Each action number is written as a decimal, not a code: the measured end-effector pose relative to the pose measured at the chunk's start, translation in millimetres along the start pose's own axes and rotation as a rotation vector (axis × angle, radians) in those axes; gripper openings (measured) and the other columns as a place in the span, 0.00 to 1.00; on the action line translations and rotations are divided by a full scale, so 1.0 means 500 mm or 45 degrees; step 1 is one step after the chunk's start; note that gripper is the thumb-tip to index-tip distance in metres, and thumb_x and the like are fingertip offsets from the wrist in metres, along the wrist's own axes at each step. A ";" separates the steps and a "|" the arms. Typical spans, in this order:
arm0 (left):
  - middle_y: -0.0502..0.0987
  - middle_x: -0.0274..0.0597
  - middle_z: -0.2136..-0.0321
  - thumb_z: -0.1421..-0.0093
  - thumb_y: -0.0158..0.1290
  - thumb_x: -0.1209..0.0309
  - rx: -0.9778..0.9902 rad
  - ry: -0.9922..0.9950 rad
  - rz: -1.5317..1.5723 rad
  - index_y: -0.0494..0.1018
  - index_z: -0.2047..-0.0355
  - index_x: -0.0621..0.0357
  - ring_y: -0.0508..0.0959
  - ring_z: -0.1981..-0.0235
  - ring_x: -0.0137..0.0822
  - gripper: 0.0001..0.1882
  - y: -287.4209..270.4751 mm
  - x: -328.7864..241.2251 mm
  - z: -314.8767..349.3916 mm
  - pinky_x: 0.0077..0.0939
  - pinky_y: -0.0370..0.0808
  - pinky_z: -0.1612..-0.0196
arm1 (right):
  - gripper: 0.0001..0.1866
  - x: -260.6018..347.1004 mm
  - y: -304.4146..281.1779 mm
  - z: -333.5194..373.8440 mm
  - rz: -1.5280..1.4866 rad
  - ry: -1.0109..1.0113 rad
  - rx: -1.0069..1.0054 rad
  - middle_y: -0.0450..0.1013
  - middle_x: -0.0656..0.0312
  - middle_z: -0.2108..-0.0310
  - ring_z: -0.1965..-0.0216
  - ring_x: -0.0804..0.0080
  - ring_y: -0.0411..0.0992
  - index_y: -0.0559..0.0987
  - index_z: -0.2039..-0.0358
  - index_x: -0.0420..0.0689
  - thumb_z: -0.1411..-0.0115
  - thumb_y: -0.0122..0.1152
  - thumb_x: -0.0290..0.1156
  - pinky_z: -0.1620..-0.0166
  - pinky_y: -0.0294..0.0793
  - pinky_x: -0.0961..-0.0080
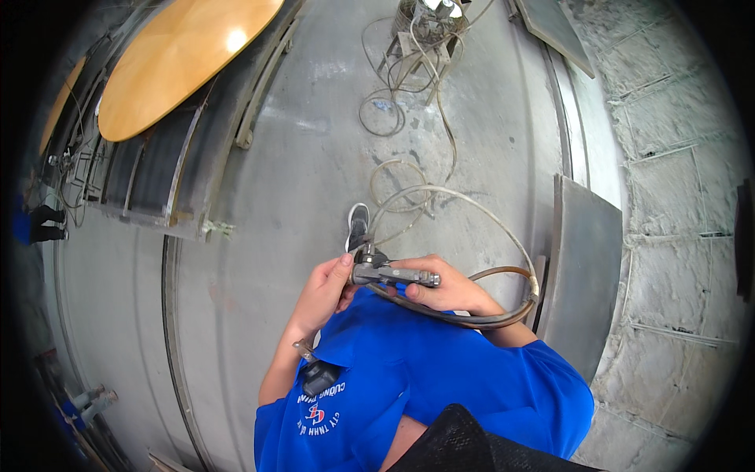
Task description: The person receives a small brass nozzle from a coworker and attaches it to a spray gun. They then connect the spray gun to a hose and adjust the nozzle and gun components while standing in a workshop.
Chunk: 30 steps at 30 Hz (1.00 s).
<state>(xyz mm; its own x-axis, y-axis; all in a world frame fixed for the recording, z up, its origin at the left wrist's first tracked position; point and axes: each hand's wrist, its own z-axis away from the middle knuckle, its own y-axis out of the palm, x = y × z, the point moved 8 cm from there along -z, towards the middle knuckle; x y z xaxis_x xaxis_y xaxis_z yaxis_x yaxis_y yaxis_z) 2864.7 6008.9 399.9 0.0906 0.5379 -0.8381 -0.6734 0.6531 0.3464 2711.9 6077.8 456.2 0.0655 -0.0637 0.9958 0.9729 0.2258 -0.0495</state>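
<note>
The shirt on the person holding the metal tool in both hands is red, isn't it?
Not quite: the shirt is blue, not red, as the head view shows. The left hand and right hand do hold the metal tool.

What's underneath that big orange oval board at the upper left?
Beyond the lower right edge of the orange board, a dark rack with pale bars shows. Whatever sits directly beneath the board is covered.
</note>
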 end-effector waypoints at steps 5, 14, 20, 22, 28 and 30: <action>0.68 0.32 0.81 0.28 0.45 0.52 -0.050 0.023 0.044 0.73 0.66 0.62 0.66 0.83 0.23 0.23 -0.065 -0.109 -0.148 0.18 0.62 0.82 | 0.36 -0.008 -0.120 -0.159 0.027 0.061 0.057 0.80 0.54 0.63 0.60 0.63 0.78 0.76 0.49 0.34 0.35 0.56 0.60 0.51 0.74 0.67; 0.72 0.33 0.66 0.34 0.56 0.73 0.171 0.351 0.089 0.70 0.45 0.61 0.74 0.68 0.25 0.18 -0.106 -0.336 -0.341 0.20 0.73 0.64 | 0.45 0.032 -0.284 -0.337 -0.135 0.202 -0.092 0.75 0.64 0.69 0.80 0.84 0.63 0.79 0.55 0.39 0.40 0.45 0.75 0.78 0.62 0.81; 0.70 0.36 0.55 0.33 0.54 0.74 0.365 0.417 0.078 0.74 0.49 0.61 0.74 0.62 0.25 0.13 -0.150 -0.418 -0.464 0.22 0.75 0.59 | 0.51 0.012 -0.324 -0.402 -0.193 0.309 -0.420 0.75 0.65 0.69 0.82 0.85 0.59 0.76 0.49 0.40 0.43 0.37 0.79 0.79 0.57 0.83; 0.71 0.35 0.57 0.33 0.54 0.72 0.419 0.356 0.066 0.77 0.55 0.62 0.75 0.64 0.25 0.09 -0.169 -0.439 -0.504 0.21 0.75 0.60 | 0.51 0.016 -0.320 -0.422 -0.180 0.319 -0.519 0.75 0.65 0.69 0.82 0.85 0.59 0.76 0.49 0.40 0.44 0.36 0.80 0.79 0.56 0.83; 0.73 0.38 0.60 0.33 0.56 0.69 0.655 -0.029 0.194 0.76 0.57 0.65 0.76 0.67 0.25 0.11 -0.201 -0.458 -0.561 0.20 0.75 0.65 | 0.48 0.037 -0.278 -0.454 -0.286 0.377 -0.841 0.76 0.65 0.69 0.81 0.84 0.60 0.78 0.54 0.41 0.44 0.43 0.78 0.79 0.57 0.83; 0.75 0.40 0.63 0.33 0.56 0.66 0.807 -0.224 0.002 0.73 0.53 0.66 0.77 0.68 0.26 0.16 -0.222 -0.449 -0.572 0.21 0.76 0.68 | 0.47 0.042 -0.263 -0.469 -0.323 0.386 -0.919 0.76 0.65 0.70 0.80 0.84 0.61 0.79 0.54 0.40 0.43 0.46 0.77 0.79 0.58 0.83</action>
<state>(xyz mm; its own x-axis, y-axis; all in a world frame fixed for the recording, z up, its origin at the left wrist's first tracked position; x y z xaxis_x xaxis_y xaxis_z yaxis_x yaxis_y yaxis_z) 2709.5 5663.1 429.3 0.2449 0.5829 -0.7747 -0.1161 0.8110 0.5735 2637.4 5818.8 465.7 -0.2188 -0.3117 0.9246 0.8626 -0.5048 0.0340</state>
